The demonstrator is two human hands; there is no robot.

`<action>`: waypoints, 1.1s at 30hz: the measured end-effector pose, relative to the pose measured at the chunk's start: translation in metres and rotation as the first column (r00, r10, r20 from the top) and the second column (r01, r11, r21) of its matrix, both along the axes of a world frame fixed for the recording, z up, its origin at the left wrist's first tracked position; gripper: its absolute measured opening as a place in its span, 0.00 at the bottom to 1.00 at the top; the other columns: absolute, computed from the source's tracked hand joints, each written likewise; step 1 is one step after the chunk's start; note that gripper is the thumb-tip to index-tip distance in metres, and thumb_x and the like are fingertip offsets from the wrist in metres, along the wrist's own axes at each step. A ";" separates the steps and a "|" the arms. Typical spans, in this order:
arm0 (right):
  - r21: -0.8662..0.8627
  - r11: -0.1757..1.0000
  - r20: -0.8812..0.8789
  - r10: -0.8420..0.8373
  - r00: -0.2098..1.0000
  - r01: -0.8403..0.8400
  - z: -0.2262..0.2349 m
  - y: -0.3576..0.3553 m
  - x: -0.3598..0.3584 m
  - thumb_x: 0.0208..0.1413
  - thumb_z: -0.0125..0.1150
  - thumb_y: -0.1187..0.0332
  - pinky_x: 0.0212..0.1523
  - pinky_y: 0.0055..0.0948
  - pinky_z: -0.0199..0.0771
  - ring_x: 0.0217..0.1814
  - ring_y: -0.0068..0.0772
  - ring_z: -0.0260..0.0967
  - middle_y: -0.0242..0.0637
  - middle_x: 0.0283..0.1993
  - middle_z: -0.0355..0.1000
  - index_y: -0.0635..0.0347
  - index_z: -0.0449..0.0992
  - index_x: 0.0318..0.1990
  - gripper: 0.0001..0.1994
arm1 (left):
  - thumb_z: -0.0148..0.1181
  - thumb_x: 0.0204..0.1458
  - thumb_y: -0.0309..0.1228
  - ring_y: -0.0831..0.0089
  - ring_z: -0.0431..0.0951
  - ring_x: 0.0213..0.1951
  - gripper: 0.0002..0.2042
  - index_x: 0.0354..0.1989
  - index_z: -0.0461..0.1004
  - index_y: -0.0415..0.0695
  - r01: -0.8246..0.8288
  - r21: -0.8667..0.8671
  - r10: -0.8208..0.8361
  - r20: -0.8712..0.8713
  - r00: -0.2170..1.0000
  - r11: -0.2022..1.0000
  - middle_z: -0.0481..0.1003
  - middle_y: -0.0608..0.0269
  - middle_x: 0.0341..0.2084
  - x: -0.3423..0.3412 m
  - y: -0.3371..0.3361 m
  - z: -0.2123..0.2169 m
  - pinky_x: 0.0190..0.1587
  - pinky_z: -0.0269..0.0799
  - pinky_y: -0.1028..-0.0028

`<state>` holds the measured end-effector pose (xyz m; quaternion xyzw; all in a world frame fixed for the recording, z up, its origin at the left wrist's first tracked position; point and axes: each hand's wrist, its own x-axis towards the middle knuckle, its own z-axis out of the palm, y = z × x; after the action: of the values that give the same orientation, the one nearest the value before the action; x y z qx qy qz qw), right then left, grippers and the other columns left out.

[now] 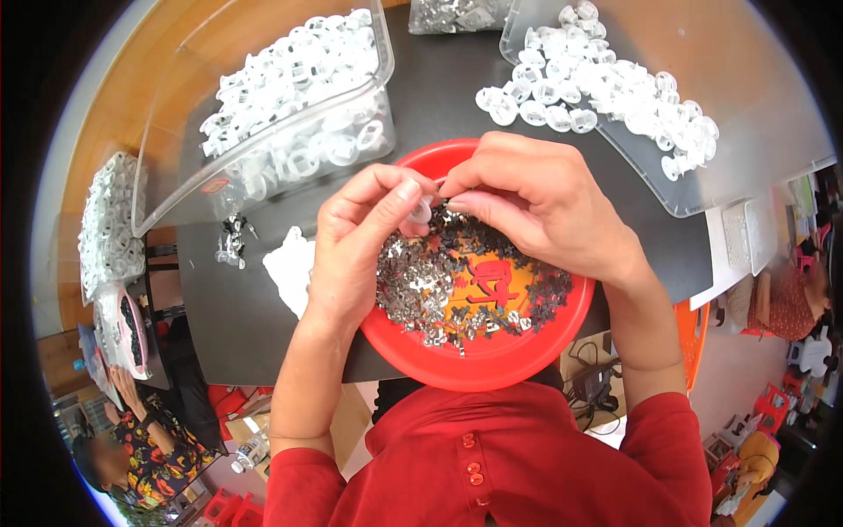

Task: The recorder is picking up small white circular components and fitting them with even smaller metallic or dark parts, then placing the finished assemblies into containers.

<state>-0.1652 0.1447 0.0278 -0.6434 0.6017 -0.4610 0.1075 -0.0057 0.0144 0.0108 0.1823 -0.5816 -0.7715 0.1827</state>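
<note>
Left hand [360, 241]: over the red bowl [492, 364], thumb and fingertips pinching a small clear plastic ring [422, 212].
Right hand [536, 198]: fingertips meet the left hand's at the ring; whether they hold a separate piece cannot be told.
Red bowl: on the black table [439, 88], near edge; holds a heap of small metal clips [421, 285] over a yellow centre.
Clear bin [263, 97]: far left, filled with white plastic rings.
Clear tray [729, 176]: far right, rings [606, 83] spilling off its edge onto the table.
Loose clips [233, 239]: beside the bin.
White scrap [292, 268]: left of the bowl.
Other people: seated low left and at the right edge.
</note>
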 end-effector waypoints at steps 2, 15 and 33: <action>-0.074 0.997 0.087 -0.017 0.996 0.023 0.003 -0.002 0.000 0.50 0.62 0.76 0.28 0.30 0.67 0.28 0.37 0.68 0.38 0.28 0.69 0.63 0.77 0.34 0.04 | 0.55 0.59 0.31 0.83 0.72 0.31 0.08 0.38 0.76 0.39 0.009 0.007 -0.009 0.005 1.000 1.000 0.76 0.68 0.30 0.001 0.002 0.002 0.37 0.71 0.79; -0.151 0.988 0.207 0.038 0.978 -0.007 -0.001 -0.007 0.003 0.47 0.65 0.77 0.29 0.26 0.69 0.29 0.30 0.70 0.35 0.28 0.72 0.61 0.80 0.35 0.07 | 0.61 0.54 0.32 0.82 0.73 0.33 0.08 0.39 0.76 0.42 0.106 0.218 -0.103 -0.026 0.994 0.970 0.75 0.69 0.30 0.004 -0.002 0.000 0.39 0.71 0.78; -0.212 0.974 0.039 -0.069 0.997 0.076 0.000 -0.006 0.005 0.44 0.66 0.76 0.28 0.29 0.65 0.26 0.34 0.67 0.34 0.26 0.69 0.60 0.76 0.31 0.06 | 0.61 0.54 0.32 0.83 0.71 0.31 0.07 0.37 0.75 0.43 0.040 0.197 -0.038 -0.017 0.999 0.980 0.75 0.70 0.28 0.001 0.000 0.001 0.37 0.68 0.79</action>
<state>-0.1601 0.1389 0.0274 -0.6215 0.5700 -0.5365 0.0305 -0.0045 0.0147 0.0123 0.1831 -0.5046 -0.8298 0.1523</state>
